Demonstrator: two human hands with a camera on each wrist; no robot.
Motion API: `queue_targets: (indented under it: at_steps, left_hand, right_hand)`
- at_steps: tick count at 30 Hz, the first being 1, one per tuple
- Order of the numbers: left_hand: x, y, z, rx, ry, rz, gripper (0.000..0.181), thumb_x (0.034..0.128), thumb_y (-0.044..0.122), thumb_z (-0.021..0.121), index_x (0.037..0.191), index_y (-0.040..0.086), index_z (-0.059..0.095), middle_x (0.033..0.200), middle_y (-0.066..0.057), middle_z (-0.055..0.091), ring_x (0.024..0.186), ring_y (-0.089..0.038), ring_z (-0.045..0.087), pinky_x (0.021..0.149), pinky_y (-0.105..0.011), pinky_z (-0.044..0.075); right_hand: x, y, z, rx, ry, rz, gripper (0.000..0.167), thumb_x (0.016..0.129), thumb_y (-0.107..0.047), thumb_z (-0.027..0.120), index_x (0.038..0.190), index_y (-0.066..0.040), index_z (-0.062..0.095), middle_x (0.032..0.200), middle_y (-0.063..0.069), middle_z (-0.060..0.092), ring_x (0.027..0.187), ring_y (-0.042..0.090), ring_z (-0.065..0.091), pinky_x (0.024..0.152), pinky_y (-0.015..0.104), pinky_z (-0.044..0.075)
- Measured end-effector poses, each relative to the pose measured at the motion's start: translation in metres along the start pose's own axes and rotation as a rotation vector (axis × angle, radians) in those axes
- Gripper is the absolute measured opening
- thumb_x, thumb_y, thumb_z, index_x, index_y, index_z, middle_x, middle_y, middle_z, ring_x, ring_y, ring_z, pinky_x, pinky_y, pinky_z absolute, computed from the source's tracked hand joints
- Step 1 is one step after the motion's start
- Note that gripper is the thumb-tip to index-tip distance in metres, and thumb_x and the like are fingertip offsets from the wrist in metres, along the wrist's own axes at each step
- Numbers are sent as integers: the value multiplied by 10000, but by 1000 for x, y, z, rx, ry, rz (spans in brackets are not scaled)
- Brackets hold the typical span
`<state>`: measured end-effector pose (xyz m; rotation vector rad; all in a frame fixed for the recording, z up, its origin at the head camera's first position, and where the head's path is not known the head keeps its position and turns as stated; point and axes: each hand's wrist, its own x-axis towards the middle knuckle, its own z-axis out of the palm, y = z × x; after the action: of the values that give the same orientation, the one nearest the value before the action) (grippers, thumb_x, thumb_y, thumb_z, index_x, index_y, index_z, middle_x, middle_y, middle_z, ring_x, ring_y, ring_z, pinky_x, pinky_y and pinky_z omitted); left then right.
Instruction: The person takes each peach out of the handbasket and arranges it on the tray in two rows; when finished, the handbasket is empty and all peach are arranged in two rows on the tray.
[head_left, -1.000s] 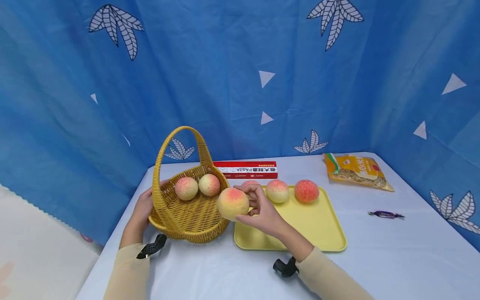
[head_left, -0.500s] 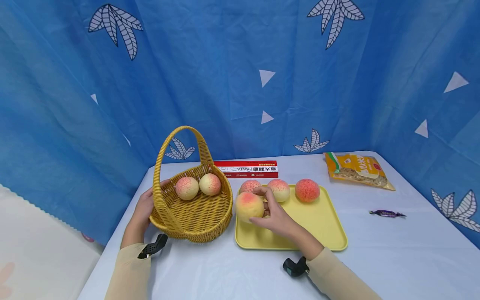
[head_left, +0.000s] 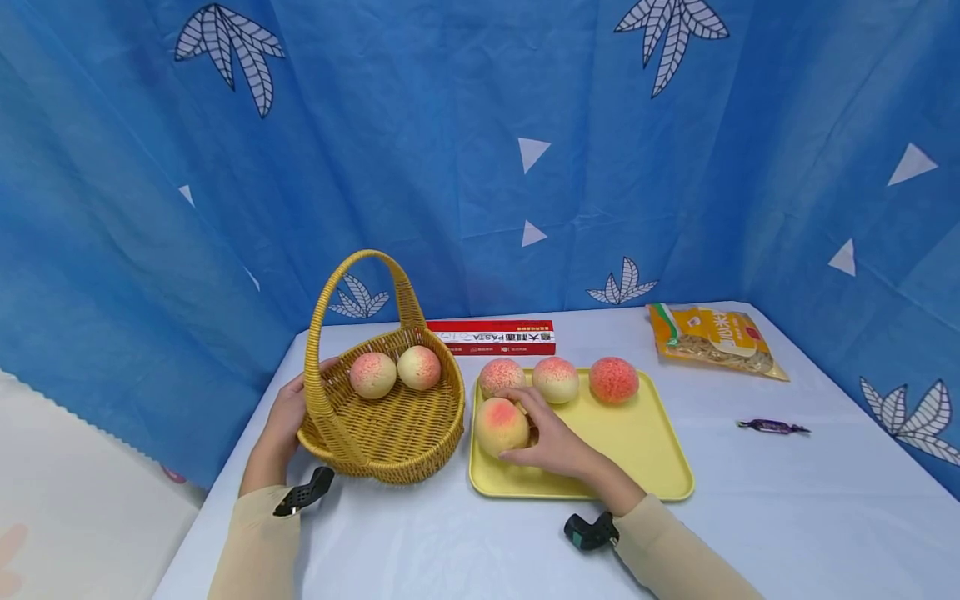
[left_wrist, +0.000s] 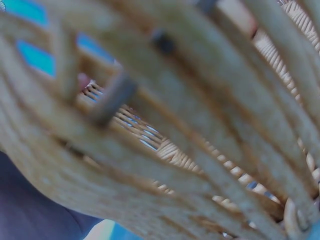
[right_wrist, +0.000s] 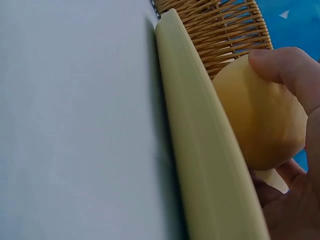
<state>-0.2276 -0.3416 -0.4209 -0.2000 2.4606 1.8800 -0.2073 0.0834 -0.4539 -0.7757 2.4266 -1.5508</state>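
The yellow peach [head_left: 500, 428] was grasped by the right hand [head_left: 553, 442], the basket [head_left: 401, 427] touched by the left hand [head_left: 287, 414], its grip hidden. By hasty release, rolling was risked.

Rough woven wicker basket [head_left: 393, 429], smooth matt peach [head_left: 501, 427], smooth tray [head_left: 630, 450], apparently plastic

The basket [head_left: 397, 473] partly hides the left hand [head_left: 285, 414] and blurs in the left wrist view; the right wrist view's edge crops the right hand [head_left: 551, 442]

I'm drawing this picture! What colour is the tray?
The tray is plain yellow; the head view shows it best.
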Motion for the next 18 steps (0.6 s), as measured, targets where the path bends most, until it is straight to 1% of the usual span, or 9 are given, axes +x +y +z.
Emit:
queue_targets:
  at_steps: [4, 6, 8, 14, 18]
  left_hand:
    - [-1, 0, 1, 1, 10, 10, 507, 1089, 372, 347, 1565, 198, 354, 1638, -108, 284, 1490, -269, 237, 1135, -411, 273]
    - [-1, 0, 1, -6, 11, 11, 505, 1090, 368, 346, 1564, 195, 357, 1645, -112, 273, 1499, -285, 228, 1170, -467, 244]
    - [-1, 0, 2, -13, 12, 6, 498, 1090, 354, 345, 1563, 196, 359, 1653, -110, 256, 1507, -292, 216, 1185, -491, 224]
    - [-1, 1, 3, -21, 24, -17, 479, 1083, 316, 377, 1552, 219, 384, 1662, -89, 243, 1515, -289, 213, 1192, -486, 217]
    - [1, 1, 3, -22, 22, -14, 479, 1084, 302, 379, 1556, 217, 375, 1664, -87, 239, 1519, -282, 207, 1190, -477, 222]
  right_hand:
    - [0, 0, 2, 40, 3, 24, 835, 771, -214, 864, 1463, -286, 403, 1450, 18, 405, 1094, 216, 547, 898, 298, 513]
    - [0, 0, 2, 49, 4, 35, 852, 761, -198, 871, 1466, -272, 399, 1450, 7, 417, 1081, 214, 547, 892, 289, 510]
    - [0, 0, 3, 52, 7, 40, 854, 752, -192, 877, 1458, -261, 403, 1446, -11, 434, 1094, 202, 543, 912, 301, 502]
    - [0, 3, 3, 36, 8, 19, 781, 748, -238, 888, 1393, -238, 448, 1424, -35, 478, 1203, 190, 535, 1039, 401, 452]
    - [-1, 4, 3, 33, 4, 31, 786, 758, -287, 882, 1401, -238, 431, 1428, -27, 478, 1229, 202, 540, 1064, 436, 441]
